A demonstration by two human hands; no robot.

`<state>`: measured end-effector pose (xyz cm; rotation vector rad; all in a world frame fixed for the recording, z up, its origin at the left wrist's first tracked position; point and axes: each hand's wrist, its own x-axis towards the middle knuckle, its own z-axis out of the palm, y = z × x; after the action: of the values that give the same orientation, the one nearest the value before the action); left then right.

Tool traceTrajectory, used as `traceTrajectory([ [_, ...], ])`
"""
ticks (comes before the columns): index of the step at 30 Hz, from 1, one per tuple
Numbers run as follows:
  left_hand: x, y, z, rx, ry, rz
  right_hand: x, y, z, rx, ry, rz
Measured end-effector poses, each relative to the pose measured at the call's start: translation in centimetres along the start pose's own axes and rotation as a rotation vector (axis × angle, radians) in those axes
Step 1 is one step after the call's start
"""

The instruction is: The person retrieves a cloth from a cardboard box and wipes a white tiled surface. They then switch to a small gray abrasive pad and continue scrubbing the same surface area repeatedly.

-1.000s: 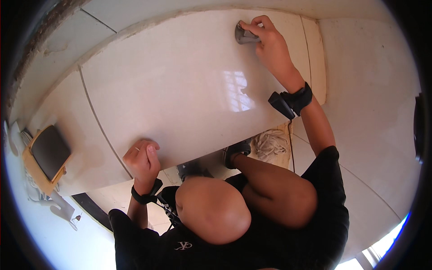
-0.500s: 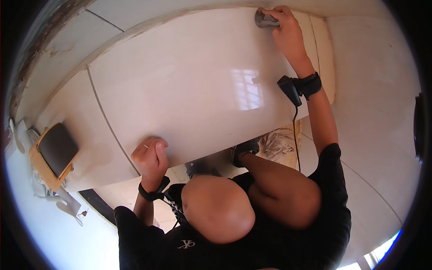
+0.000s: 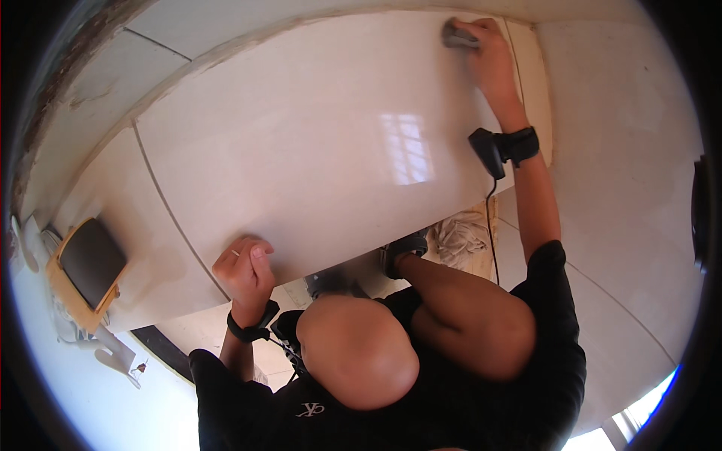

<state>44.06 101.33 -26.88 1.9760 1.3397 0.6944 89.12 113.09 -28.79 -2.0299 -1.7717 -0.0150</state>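
Observation:
Up at the far right of a glossy white tiled slab (image 3: pixel 278 135), my right hand (image 3: pixel 494 64) grips a small dark grey wad (image 3: pixel 457 35) that looks like a cloth. The wad is pressed to the tile and blurred, so its exact kind is hard to make out. My left hand (image 3: pixel 244 268) is closed in a fist and rests on the slab's near edge at the left. A thin pale band, perhaps a ring, shows on one finger. Nothing is visible inside the fist.
A dark-seated chair or stool with a wooden frame (image 3: pixel 92 263) stands at the left. A crumpled pale cloth (image 3: pixel 460 239) lies below the slab's front edge, by my foot. White walls bound the slab behind and at right. A cable hangs from my right wrist strap (image 3: pixel 517 144).
My right hand has slid a little to the right along the back of the slab with the grey wad. The view has shifted slightly; my left fist stays on the near edge.

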Motion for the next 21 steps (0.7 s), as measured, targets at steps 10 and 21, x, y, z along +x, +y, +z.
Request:
traceTrajectory([
  [10,1.1,-0.2,1.7,-0.001,-0.005,-0.012,1.2,2.2,-0.5,0.086,-0.045,-0.024],
  [21,2.1,-0.5,2.2,-0.063,-0.009,-0.053,-0.2,4.3,-0.6,0.043,-0.091,0.008],
])
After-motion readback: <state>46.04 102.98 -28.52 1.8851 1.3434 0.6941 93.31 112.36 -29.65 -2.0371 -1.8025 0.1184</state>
